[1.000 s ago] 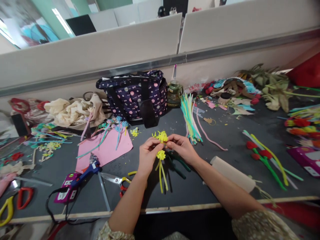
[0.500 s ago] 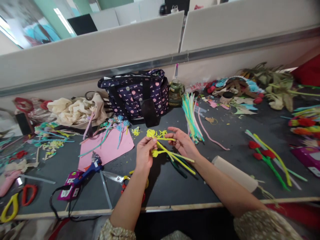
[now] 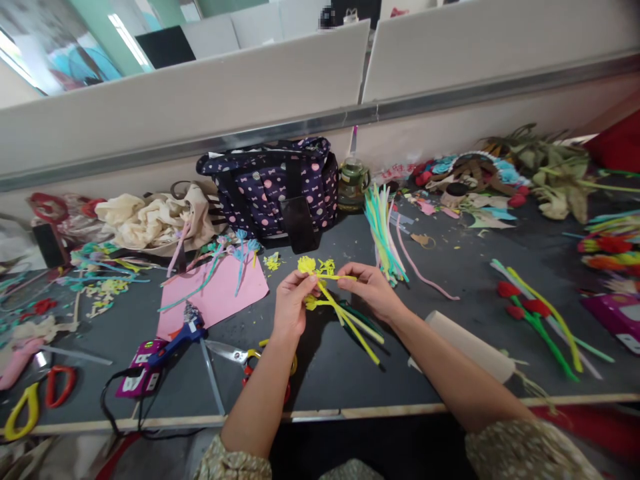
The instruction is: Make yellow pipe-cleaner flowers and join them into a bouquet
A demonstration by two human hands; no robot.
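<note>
My left hand (image 3: 293, 301) is closed around yellow pipe cleaners (image 3: 351, 328), whose fluffy yellow flower heads (image 3: 307, 265) stick out past the fingers. Two or more stems hang down to the right from that grip. One yellow stem runs level across to my right hand (image 3: 371, 288), which pinches it between thumb and fingers. Dark green pipe cleaners lie on the table beneath the stems, partly covered. Scissors (image 3: 233, 353) with red and yellow handles lie half hidden behind my left forearm.
A blue glue gun (image 3: 185, 333) rests by pink paper (image 3: 220, 280) on the left. Behind the hands stand a polka-dot bag (image 3: 273, 190), a phone (image 3: 299, 225) and a bundle of pipe cleaners (image 3: 384, 233). A cardboard tube (image 3: 470, 347) and red flowers (image 3: 536, 308) lie on the right.
My right hand's fingers have gone from spread to pinching the level yellow stem. The hanging stems have swung slightly down and to the left.
</note>
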